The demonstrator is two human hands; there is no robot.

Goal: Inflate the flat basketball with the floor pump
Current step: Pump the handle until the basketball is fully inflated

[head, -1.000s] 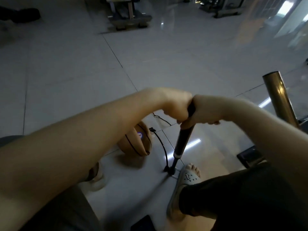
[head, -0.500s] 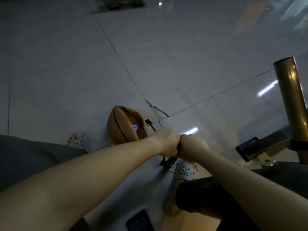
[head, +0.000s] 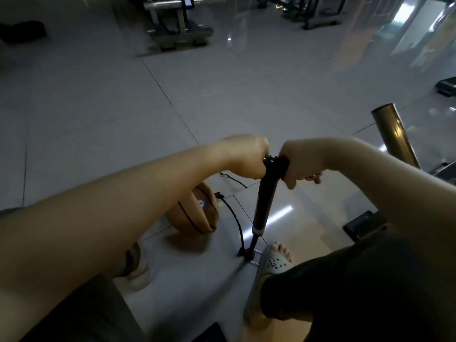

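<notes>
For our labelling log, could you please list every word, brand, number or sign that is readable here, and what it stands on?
No text can be read in this view.
On the basketball: a small round blue-and-white logo, too blurred to read.
On the white sandal: a small dark charm, too small to read.
On the pump: no marking shows.

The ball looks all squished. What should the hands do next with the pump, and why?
Probably push the handle straight down. The left hand and right hand grip it, raised high on the floor pump; the hose runs to the caved-in basketball, and a sandalled foot stands at its base.
</notes>
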